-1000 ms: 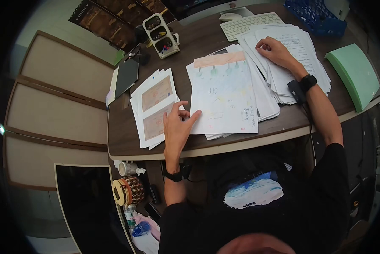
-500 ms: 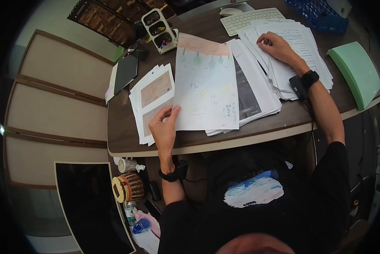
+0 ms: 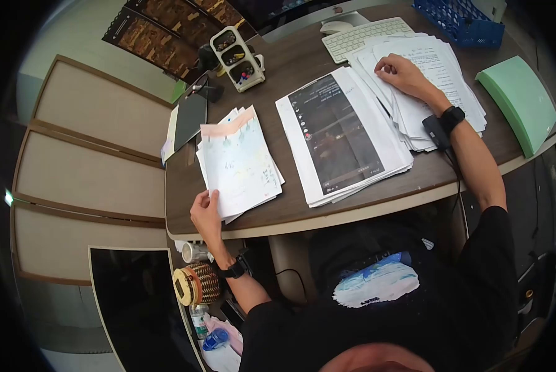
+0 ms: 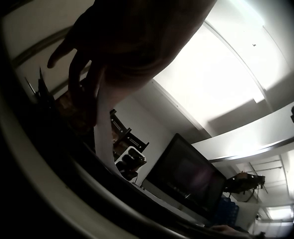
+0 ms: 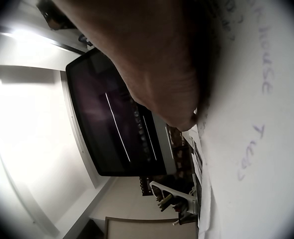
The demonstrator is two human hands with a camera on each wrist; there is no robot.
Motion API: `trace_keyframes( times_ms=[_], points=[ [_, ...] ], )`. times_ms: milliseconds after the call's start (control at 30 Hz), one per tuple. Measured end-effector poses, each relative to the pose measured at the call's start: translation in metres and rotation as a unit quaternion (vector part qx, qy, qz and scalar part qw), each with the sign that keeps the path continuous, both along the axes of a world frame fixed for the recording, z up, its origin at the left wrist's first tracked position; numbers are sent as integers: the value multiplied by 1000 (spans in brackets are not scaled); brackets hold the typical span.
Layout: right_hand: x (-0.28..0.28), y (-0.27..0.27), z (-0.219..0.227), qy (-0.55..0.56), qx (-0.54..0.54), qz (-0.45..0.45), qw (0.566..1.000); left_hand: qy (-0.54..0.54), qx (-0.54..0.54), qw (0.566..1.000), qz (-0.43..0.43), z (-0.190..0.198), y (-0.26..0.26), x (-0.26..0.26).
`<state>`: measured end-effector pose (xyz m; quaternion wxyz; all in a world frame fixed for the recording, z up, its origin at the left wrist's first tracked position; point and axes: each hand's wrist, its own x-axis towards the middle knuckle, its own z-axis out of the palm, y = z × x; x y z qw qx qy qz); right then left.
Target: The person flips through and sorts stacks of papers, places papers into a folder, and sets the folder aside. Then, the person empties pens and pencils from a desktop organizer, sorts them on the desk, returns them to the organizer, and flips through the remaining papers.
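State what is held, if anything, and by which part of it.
The left hand pinches the drawing near its lower left corner; the right hand rests on papers.

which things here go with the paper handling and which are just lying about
Seem part of it:
drawing, pinched by left hand
papers beneath it
middle printout stack
handwritten pages under right hand

Seem just lying about:
keyboard
mouse
pen holder
blue basket
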<state>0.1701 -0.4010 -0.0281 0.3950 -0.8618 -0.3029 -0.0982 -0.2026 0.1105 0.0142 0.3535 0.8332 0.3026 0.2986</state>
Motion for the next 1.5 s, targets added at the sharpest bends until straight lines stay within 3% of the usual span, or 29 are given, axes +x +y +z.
trace_keyframes(
  times_ms=[67,100,133,233,300,333,400,533,600,667,767,867,1300,1500],
  points=[
    [1,-3,0,0,-1,-1,1000,95,261,959,65,-3,-11,0],
    [2,-4,1,-5,0,3,1000,67,285,954,69,-3,-20,3],
    [2,-1,-3,-10,5,11,1000,-14,230,973,-6,5,-47,14],
    [6,0,-5,-2,5,14,1000,26,83,988,-125,21,-116,36],
    [3,0,-3,-4,14,6,1000,110,56,976,-178,34,-159,50],
    [4,-1,-2,-5,12,1,1000,114,93,965,-217,33,-173,56],
    [3,0,-3,-7,5,11,1000,126,42,958,-254,26,-188,69],
    [-1,0,0,-15,2,16,1000,80,-26,958,-275,5,-187,80],
    [-2,2,2,-22,6,9,1000,85,155,956,-233,4,-189,79],
    [0,-1,1,-24,2,3,1000,86,188,952,-224,0,-187,82],
    [0,-1,-4,-17,13,16,1000,127,42,963,-233,4,-187,81],
    [2,0,1,-12,-7,10,1000,110,-9,966,-233,4,-184,81],
    [1,-1,2,-29,1,3,1000,31,-15,977,-210,11,-178,73],
    [2,-2,-1,-12,-8,10,1000,25,-67,973,-220,10,-172,68]
  ],
)
